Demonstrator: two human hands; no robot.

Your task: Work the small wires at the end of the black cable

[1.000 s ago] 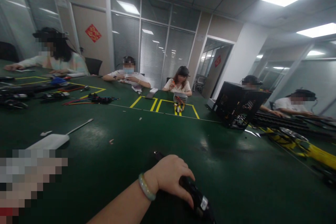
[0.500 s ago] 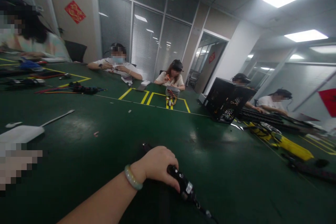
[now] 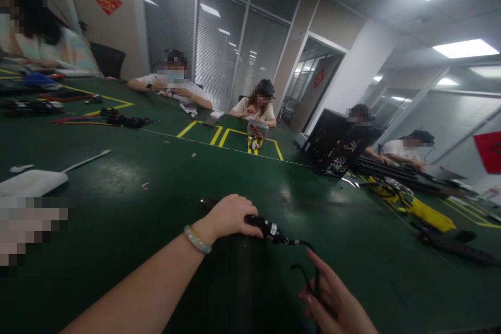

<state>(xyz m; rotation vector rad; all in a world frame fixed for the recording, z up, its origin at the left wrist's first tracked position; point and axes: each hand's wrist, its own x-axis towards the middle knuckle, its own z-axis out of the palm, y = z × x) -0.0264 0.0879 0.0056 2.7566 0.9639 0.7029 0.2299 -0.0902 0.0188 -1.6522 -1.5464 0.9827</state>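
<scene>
"Where's the black tool (image 3: 270, 229)?"

"Over the near part of the green table (image 3: 129, 214), gripped under the left hand (image 3: 230, 214)."

"How are those fingers?"

"Clamped round its body, thumb on the near side."

"Which way does it run?"

"Slantwise: the tip (image 3: 203, 202) points far left, the cord (image 3: 300, 242) leaves at the near right. So the cord end faces the right hand (image 3: 340, 292), and the body lies beyond and left of those fingertips. The left hand is nearer, touching."

"And the right fingers?"

"Index and thumb apart, cord beside them; it's blurred, so I can't tell whether they pinch it."
</scene>
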